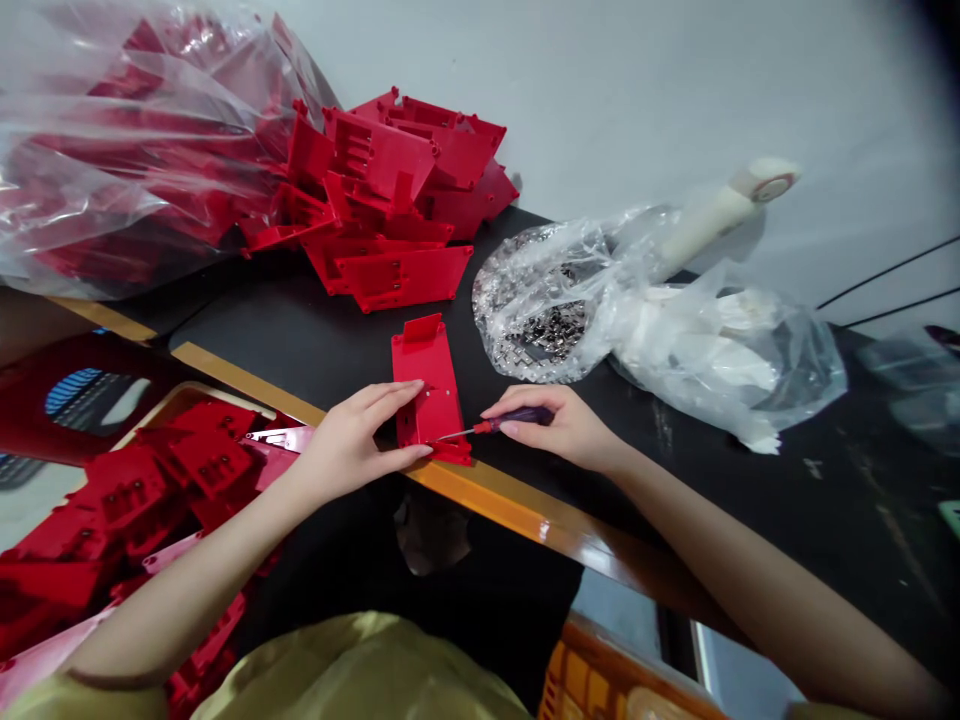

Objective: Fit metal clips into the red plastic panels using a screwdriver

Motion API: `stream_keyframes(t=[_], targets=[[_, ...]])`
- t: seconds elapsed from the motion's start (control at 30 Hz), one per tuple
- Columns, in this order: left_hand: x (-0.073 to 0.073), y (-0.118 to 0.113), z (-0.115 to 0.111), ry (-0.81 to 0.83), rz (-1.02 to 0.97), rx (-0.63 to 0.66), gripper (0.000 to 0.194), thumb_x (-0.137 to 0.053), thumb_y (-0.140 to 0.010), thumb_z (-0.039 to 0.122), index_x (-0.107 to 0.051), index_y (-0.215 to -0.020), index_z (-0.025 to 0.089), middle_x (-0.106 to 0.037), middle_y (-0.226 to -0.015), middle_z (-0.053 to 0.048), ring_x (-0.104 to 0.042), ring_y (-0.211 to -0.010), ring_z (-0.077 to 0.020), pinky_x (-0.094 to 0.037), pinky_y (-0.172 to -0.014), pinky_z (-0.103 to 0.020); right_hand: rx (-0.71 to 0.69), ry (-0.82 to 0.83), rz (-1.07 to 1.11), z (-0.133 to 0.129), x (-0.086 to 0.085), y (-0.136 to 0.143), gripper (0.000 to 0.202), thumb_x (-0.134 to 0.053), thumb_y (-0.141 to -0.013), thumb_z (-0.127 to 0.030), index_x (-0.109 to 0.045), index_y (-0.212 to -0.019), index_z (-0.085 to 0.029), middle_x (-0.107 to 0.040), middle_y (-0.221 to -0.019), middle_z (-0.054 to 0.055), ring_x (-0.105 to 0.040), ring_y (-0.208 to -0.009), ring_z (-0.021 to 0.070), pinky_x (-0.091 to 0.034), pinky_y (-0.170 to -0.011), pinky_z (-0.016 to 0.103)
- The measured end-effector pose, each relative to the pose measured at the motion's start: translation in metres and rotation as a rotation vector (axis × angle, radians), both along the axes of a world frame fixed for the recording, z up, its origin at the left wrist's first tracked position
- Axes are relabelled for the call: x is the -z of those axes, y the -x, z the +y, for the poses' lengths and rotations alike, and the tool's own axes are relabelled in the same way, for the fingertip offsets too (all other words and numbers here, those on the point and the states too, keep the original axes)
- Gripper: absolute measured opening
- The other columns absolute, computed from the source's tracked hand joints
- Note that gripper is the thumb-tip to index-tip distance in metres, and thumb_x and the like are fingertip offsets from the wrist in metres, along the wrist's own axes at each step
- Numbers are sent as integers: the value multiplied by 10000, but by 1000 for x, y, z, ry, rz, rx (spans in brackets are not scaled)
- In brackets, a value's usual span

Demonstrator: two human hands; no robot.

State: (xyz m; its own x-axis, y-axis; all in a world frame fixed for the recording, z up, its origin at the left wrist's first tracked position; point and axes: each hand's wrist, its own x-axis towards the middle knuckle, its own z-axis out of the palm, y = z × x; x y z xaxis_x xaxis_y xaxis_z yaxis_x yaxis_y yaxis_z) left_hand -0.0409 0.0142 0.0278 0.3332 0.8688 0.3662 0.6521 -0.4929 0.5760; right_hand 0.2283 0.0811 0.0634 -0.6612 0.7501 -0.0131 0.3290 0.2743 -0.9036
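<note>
A red plastic panel (pixel 429 372) lies on the black table close to its front edge, with a raised flap at its far end. My left hand (pixel 367 432) grips the panel's left side, fingers on top and thumb near the lower end. In my right hand (pixel 566 425) is a screwdriver (pixel 517 417) with a dark purple and red handle, held nearly level. Its thin metal shaft points left, and the tip meets the panel's lower part. Whether the tip touches a small metal piece there is too small to tell.
Several red panels (pixel 405 275) are piled at the back, beside a large clear bag (pixel 135 150) of more. A plastic bag of small metal pieces (pixel 551 325) and a bag with white items (pixel 720 350) stand right. Red parts (pixel 127 500) fill a container at left. An orange crate (pixel 600 680) sits below.
</note>
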Motion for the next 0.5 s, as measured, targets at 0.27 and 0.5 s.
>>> stream_keyframes(t=[0.27, 0.5], targets=[[-5, 1, 5, 38, -18, 18, 616, -707, -775, 510, -582, -1281, 181, -671, -1216, -120, -634, -1121, -242, -514, -987, -382, -63, -90, 29, 14, 2, 10, 154, -754, -757, -308, -769, -842, -181, -719, -763, 50, -631, -655, 129, -458, -599, 254], [-2, 0, 5, 9, -25, 6, 597, -701, -781, 514, -596, -1275, 195, -681, -1213, -110, -655, -1097, -237, -530, -966, -380, -130, -162, 8, 16, 7, 11, 142, -743, -779, -309, -761, -832, -178, -715, -738, 45, -628, -624, 131, -455, -576, 261]])
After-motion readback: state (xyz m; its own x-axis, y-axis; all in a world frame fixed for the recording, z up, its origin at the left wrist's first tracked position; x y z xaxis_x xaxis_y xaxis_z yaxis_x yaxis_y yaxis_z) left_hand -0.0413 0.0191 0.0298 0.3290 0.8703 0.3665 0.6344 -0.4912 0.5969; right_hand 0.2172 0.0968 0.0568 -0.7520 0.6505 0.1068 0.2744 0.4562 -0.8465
